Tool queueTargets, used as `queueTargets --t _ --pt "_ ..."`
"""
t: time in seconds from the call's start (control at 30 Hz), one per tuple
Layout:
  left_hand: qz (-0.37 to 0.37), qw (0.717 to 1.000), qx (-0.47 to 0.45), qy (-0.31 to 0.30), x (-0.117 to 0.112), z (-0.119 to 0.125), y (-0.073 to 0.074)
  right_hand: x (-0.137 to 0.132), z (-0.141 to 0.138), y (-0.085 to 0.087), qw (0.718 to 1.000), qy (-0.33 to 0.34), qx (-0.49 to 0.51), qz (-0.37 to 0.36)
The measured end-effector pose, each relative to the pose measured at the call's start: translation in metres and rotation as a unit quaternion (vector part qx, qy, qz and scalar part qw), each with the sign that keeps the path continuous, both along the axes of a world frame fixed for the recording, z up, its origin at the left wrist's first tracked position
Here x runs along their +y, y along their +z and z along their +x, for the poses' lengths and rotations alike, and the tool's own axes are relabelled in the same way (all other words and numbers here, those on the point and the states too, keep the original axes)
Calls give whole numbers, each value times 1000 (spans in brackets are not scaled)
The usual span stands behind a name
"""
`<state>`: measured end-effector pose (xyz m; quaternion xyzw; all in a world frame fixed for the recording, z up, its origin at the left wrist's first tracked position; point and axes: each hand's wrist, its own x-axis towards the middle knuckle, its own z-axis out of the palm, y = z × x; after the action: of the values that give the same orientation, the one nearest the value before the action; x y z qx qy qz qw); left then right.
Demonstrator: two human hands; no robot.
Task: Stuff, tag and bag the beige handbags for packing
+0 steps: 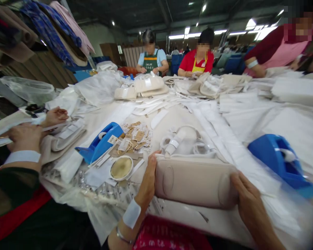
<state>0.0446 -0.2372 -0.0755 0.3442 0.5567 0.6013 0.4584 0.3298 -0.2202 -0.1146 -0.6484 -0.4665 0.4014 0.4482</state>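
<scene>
1. Right hand (247,195): grasps the right end of the handbag.
2. Left hand (147,176): grasps the opposite end.
3. Beige handbag (193,180): between both hands, near the table (176,116) edge; body seemingly finished.
4. Hang tags (137,136): loose, apparently unattached.

Bag (195,182) right of tub (122,179), tags (138,135) behind
</scene>
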Motion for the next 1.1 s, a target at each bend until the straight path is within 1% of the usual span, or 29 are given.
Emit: queueTargets --t 0.07,0.13,0.23,0.33,0.4,0.47,0.5,0.57,0.6,0.67,0.77,0.87,0.97,1.03,1.1 --pt "32 999 0 -24 -9 2 0 -7 -7 7 999 -3 29 27" --pt "25 998 9 -50 -15 3 1 -10 -9 9 997 3 61 39" --pt "5 997 34 -72 -21 4 1 -10 -6 8 997 14 62 50" --pt "36 993 73 -89 -28 4 -3 -14 -1 2 996 4 50 67" --pt "49 980 170 -87 -30 1 -10 -18 1 -4 997 -10 35 69" --pt "42 954 291 -60 -27 -5 -16 -20 3 -11 997 -33 16 67" --pt "37 939 340 -44 -23 -10 -18 -21 4 -15 997 -41 8 68" --pt "27 914 405 -24 -9 -21 -20 -21 5 -21 996 -47 3 73" --pt "22 904 427 -23 1 -28 -20 -20 5 -24 996 -45 1 74" --pt "8 874 486 -23 24 -39 -21 -19 6 -28 996 -41 -3 75" --pt "-9 823 567 -38 60 -48 -24 -18 7 -31 997 -42 -7 60" --pt "-22 780 622 -68 92 -50 -33 -19 8 -31 998 -47 -5 39" --pt "-43 748 658 -77 117 -52 -42 -19 9 -30 999 -42 9 28" --pt "-62 734 674 -56 129 -57 -47 -19 9 -30 999 -42 21 24" --pt "-82 724 684 -24 139 -64 -50 -18 9 -30 998 -48 29 20"
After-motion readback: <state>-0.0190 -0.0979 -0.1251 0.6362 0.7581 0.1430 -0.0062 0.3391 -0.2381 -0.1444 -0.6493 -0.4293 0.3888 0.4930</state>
